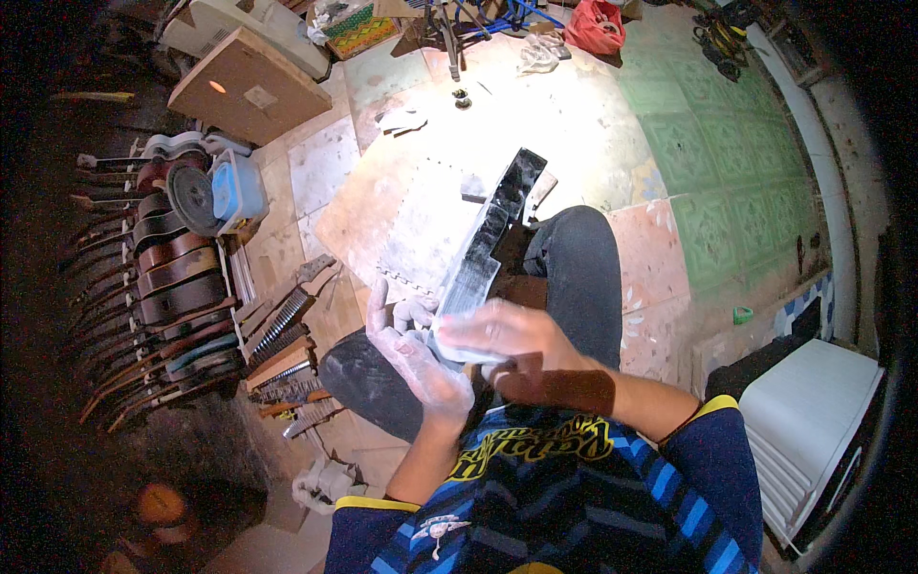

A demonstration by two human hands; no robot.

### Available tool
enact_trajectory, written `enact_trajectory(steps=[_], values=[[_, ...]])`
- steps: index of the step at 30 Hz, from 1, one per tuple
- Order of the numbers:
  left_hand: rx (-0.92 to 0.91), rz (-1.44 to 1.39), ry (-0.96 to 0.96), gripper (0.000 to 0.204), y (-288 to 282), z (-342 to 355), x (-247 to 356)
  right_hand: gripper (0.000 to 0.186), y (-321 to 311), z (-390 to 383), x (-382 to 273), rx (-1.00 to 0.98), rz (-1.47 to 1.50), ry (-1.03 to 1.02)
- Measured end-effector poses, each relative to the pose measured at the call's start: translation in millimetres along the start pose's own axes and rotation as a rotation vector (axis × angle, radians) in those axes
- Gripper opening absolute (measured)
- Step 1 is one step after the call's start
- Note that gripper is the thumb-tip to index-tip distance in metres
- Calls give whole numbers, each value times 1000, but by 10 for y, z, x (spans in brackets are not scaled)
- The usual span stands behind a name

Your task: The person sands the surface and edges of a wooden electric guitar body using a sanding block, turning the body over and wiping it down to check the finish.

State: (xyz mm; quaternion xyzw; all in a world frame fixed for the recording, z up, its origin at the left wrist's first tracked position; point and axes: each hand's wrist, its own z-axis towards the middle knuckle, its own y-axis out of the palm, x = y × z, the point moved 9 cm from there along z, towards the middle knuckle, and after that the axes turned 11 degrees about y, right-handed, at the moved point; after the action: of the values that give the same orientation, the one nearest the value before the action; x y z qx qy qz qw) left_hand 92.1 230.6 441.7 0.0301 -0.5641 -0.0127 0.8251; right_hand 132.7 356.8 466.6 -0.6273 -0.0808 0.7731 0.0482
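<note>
A black, dust-whitened bar (488, 232) slants from the lap past the right knee's (581, 239) inner edge, presumably braced between the left hand's (419, 365) half-curled fingers and the right hand's (512, 342) blurred fingers, whose grip one cannot tell.

Bar (486, 234): runs forward and slightly right from the hands, between left knee (368, 378) and right knee (583, 258). Near end at left hand (421, 368), on the left; right hand (512, 344) over that end, from the right. Ahead and left of bar: sheet (368, 220), flat on floor (722, 220). Farther ahead: cloth (402, 121); beyond it, right, clear bag (542, 54), then sack (595, 26) just right of that. Left of left knee: saws (285, 325). Farther left: rack (177, 277); tub (247, 182) beside its far end, carton (244, 91) beyond tub. Right, rearward: cabinet (808, 407).
</note>
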Motion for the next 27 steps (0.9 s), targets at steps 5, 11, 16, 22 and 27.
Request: enact_trajectory(steps=[5,11,16,22,27], values=[[-11,42,14,71,28,26,-13,48,-56,86,263,42,-144,81],[-9,0,-1,74,50,4,-6,37,-106,149,537,42,-153,173],[31,13,-40,75,26,-17,-43,39,-29,64,114,23,-37,19],[18,63,-31,74,3,-10,-70,40,-15,65,46,21,4,49],[11,30,8,71,40,8,-26,41,-124,110,699,66,-170,207]])
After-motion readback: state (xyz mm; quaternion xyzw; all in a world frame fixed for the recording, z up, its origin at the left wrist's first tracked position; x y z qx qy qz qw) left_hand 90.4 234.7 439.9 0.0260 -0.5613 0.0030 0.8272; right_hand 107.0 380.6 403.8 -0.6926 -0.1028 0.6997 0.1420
